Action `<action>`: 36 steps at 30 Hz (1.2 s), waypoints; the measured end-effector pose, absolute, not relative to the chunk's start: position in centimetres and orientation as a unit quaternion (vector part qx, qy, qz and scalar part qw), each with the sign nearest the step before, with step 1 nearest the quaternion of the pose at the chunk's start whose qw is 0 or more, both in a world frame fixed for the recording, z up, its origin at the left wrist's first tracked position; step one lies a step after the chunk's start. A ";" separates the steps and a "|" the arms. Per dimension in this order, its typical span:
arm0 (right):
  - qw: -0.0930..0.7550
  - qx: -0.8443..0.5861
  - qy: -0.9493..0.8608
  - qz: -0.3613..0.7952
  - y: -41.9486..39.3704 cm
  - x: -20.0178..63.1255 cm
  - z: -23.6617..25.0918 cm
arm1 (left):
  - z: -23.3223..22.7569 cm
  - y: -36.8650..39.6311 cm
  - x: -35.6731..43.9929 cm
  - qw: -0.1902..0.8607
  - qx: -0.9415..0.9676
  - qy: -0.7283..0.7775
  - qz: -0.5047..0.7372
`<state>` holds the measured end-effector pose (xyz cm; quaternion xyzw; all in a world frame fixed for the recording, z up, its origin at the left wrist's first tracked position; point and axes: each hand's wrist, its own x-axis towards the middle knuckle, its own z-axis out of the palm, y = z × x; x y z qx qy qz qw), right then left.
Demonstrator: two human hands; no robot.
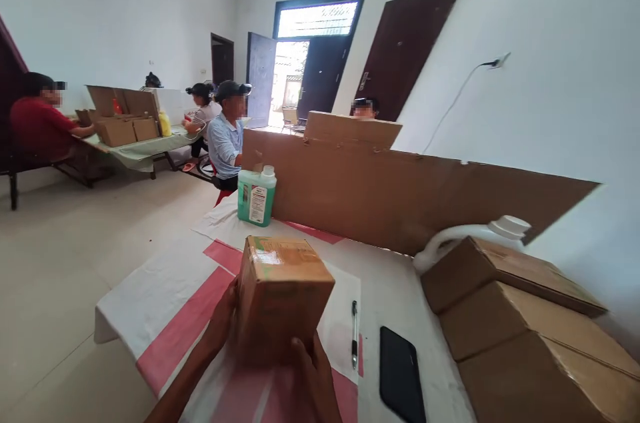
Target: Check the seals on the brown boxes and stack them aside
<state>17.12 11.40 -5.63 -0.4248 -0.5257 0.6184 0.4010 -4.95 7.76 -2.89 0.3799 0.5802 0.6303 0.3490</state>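
A brown cardboard box (285, 306) with a strip of shiny tape across its top is held up over the front of the table. My left hand (225, 316) grips its left side, the fingers partly hidden behind it. Against the lower right of the near face presses my right hand (315, 366), thumb showing and the other fingers mostly out of sight. Just right of the box, a pen (355, 335) lies on a white sheet of paper (340, 303). Beside that is a black smartphone (400, 370).
Several cardboard boxes (530, 336) and a white jug (465, 233) stand at the right. A cardboard divider (380, 190) crosses the back, near a bottle of green liquid (257, 198). Other people sit beyond it and at another table (133, 153) on the left.
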 end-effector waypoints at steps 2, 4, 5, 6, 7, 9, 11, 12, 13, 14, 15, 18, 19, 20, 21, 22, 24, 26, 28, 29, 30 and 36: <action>0.383 -0.435 -0.518 0.629 11.5 18.9 -5.1 | -3.1 6.3 -4.5 0.352 0.405 0.610 0.584; 0.360 -0.457 -0.521 0.625 11.5 20.3 -4.7 | -3.2 5.1 -3.9 0.350 0.421 0.631 0.549; 0.355 -0.469 -0.525 0.615 11.5 20.7 -4.5 | -3.2 4.9 -3.5 0.347 0.424 0.635 0.545; 0.356 -0.479 -0.528 0.604 11.6 20.9 -4.4 | -3.2 4.8 -3.2 0.344 0.425 0.634 0.547; 0.365 -0.484 -0.528 0.595 11.6 20.9 -4.4 | -3.1 5.0 -2.9 0.343 0.427 0.629 0.551; 0.397 -0.473 -0.519 0.590 11.8 20.6 -4.5 | -3.0 5.7 -2.5 0.341 0.433 0.623 0.555; 0.425 -0.450 -0.503 0.603 11.8 20.4 -4.6 | -2.8 6.4 -2.6 0.344 0.446 0.619 0.547; 0.432 -0.441 -0.498 0.609 11.7 20.3 -4.6 | -2.8 6.6 -2.7 0.345 0.452 0.619 0.542; 0.437 -0.438 -0.495 0.610 11.6 20.3 -4.7 | -2.7 6.7 -2.9 0.344 0.456 0.619 0.539; 0.438 -0.438 -0.493 0.611 11.4 20.3 -4.6 | -2.7 6.6 -3.1 0.342 0.460 0.617 0.539; 0.435 -0.436 -0.495 0.613 11.2 20.4 -4.5 | -2.6 6.5 -3.3 0.342 0.464 0.614 0.540; 0.414 -0.409 -0.506 0.636 10.6 20.5 -3.7 | -2.0 5.8 -3.8 0.347 0.475 0.601 0.541; 0.411 -0.400 -0.511 0.641 10.5 20.5 -3.3 | -1.6 5.6 -3.9 0.346 0.480 0.601 0.538; 0.413 -0.393 -0.515 0.640 10.4 20.6 -2.9 | -1.2 5.3 -4.1 0.343 0.485 0.602 0.534; 0.419 -0.390 -0.520 0.635 10.4 20.7 -2.5 | -0.7 5.2 -4.3 0.342 0.489 0.603 0.530; 0.427 -0.390 -0.522 0.627 10.4 20.8 -2.0 | -0.2 5.0 -4.5 0.346 0.490 0.600 0.530; 0.442 -0.398 -0.522 0.612 10.5 21.2 -1.2 | 0.5 4.9 -4.9 0.371 0.483 0.582 0.539; 0.448 -0.405 -0.519 0.605 10.5 21.7 -0.3 | 0.9 4.9 -5.3 0.406 0.463 0.553 0.561; 0.450 -0.397 -0.535 0.595 10.5 22.1 0.5 | 0.9 5.2 -5.4 0.424 0.443 0.528 0.588; 0.448 -0.393 -0.553 0.582 10.5 22.2 1.0 | 0.8 5.5 -5.4 0.427 0.436 0.517 0.600; 0.445 -0.394 -0.574 0.563 10.6 22.1 1.4 | 0.7 5.7 -5.4 0.427 0.431 0.510 0.610; 0.464 -0.423 -0.626 0.462 13.7 20.4 2.9 | 0.6 8.0 -5.2 0.372 0.428 0.551 0.612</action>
